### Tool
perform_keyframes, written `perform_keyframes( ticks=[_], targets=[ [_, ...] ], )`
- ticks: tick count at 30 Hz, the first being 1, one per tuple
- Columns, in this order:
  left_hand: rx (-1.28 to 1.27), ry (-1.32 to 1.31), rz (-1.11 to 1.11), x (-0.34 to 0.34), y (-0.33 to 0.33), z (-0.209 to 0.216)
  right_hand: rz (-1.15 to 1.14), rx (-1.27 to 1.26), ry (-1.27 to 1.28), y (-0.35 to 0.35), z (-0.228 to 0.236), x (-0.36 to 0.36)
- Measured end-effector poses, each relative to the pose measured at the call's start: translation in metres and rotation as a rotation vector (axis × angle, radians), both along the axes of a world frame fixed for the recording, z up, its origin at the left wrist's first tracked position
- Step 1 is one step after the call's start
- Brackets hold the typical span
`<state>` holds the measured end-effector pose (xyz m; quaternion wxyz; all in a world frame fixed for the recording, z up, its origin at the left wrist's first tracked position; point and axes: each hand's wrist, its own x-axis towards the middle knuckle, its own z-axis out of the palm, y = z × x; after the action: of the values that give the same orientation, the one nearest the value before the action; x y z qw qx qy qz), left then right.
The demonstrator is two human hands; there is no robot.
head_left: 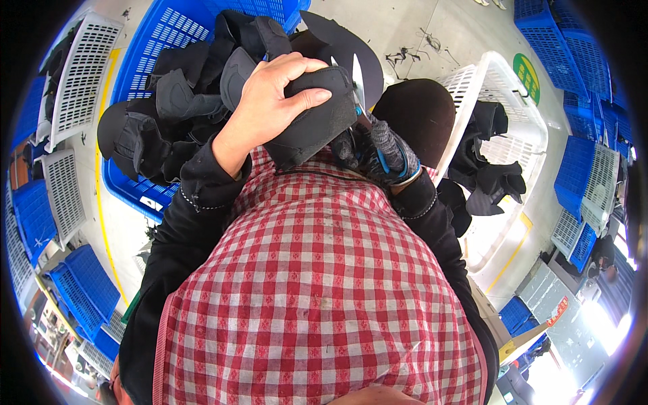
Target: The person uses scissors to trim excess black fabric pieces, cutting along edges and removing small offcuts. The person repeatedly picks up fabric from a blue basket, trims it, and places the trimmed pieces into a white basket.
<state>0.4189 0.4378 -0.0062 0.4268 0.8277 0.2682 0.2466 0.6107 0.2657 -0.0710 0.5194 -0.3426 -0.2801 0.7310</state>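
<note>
My bare left hand [273,88] is wrapped over a black padded fabric piece [307,135], thumb and fingers pressing on its upper face. The piece sits above my lap, against the red-and-white checked apron [317,229]. My right hand [391,152], in a dark glove with blue trim, is closed round a pair of scissors [358,81] with blue on the handles. Their blades point away from me and stand apart, right beside the right edge of the piece. Whether the blades touch it I cannot tell.
A blue basket [177,25] heaped with black molded pieces [185,94] stands at my left. To my right is a white basket [482,77] holding more black pieces [489,175]. Black thread scraps [405,54] litter the floor. Stacked blue and white baskets [570,50] line both sides.
</note>
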Motion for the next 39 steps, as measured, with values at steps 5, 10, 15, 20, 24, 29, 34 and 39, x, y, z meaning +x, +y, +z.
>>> perform_keyframes(
  ticks=[5, 10, 15, 20, 24, 29, 34, 39],
  targets=[
    [0.072, 0.039, 0.015, 0.0, -0.001, -0.004, -0.054, -0.004, -0.023, -0.002, 0.007, -0.001],
    [0.137, 0.068, -0.03, -0.001, -0.001, -0.002, -0.083, 0.056, -0.216, -0.002, 0.016, 0.0],
    [0.19, 0.097, -0.004, -0.001, -0.006, 0.003, -0.11, 0.018, -0.245, -0.003, 0.014, -0.003],
    [0.234, 0.087, 0.007, 0.001, -0.011, 0.004, -0.175, 0.032, -0.339, -0.006, 0.013, -0.006],
    [0.213, 0.08, 0.012, 0.001, -0.011, 0.004, -0.172, 0.026, -0.438, -0.008, 0.012, -0.008],
    [0.209, 0.074, 0.015, 0.003, -0.009, 0.0, -0.22, 0.014, -0.366, -0.01, 0.006, -0.014],
    [0.299, 0.073, 0.049, 0.002, -0.014, -0.005, -0.319, 0.054, -0.34, -0.006, 0.007, -0.025],
    [0.44, 0.06, -0.096, 0.001, 0.006, 0.015, -0.43, 0.037, -0.348, -0.021, 0.044, 0.0]
  ],
)
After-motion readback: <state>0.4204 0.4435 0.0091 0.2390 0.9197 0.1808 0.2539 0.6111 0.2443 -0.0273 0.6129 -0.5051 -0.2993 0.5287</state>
